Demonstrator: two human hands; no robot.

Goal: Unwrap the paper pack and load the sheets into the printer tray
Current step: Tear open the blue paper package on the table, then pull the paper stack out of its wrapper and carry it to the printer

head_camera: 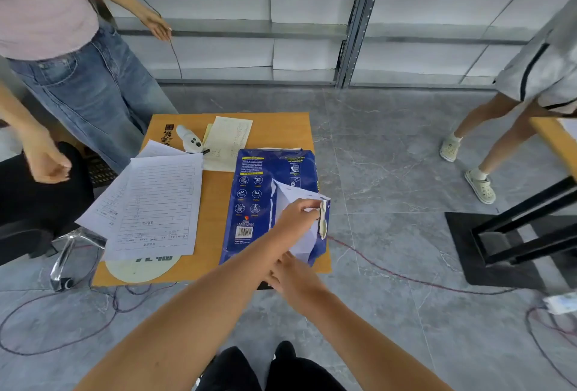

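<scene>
A blue paper pack (249,190) lies lengthwise on the right side of a small orange table (281,128). Its wrapper is torn open on the right, and white sheets (299,243) show inside. My left hand (298,214) reaches across and pinches the torn wrapper flap (323,218), which is lifted off the pack. My right hand (290,278) grips the pack's near end, with its fingers partly hidden behind my left forearm. No printer or tray is in view.
Printed forms (156,203), a white controller (189,139), yellowish notes (229,137) and a round disc (140,267) share the table. A person in jeans (87,87) and a chair (37,203) stand left. Another person (499,128) and a black frame (515,234) are right. Cables (406,278) cross the floor.
</scene>
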